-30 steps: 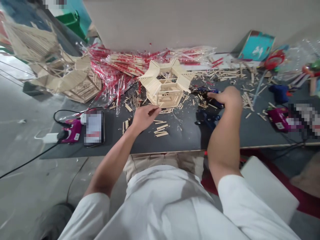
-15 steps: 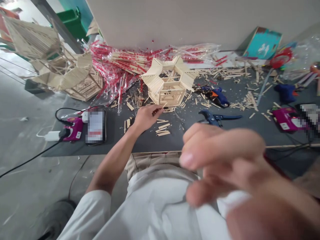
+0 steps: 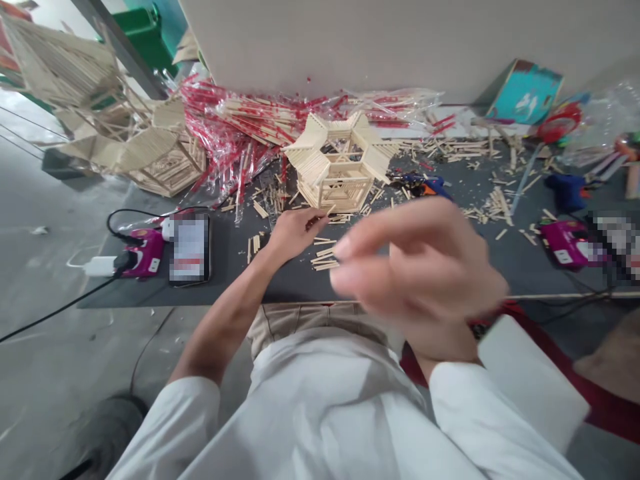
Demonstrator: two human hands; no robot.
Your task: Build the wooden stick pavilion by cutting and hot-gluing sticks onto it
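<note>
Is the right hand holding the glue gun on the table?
No, the right hand is raised and blurred in the air, apart from the blue glue gun, which lies on the dark table.

The left hand (image 3: 295, 233) is low with its fingers pinched together, while the motion-blurred right hand (image 3: 417, 260) is raised, fingers loosely curled.

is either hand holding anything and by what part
The left hand pinches a short wooden stick in its fingertips, apparently near one end. The right hand is too blurred to tell.

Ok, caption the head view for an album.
Left hand pinches a craft stick beside a hexagonal stick model; right hand raised, blurred.
</note>
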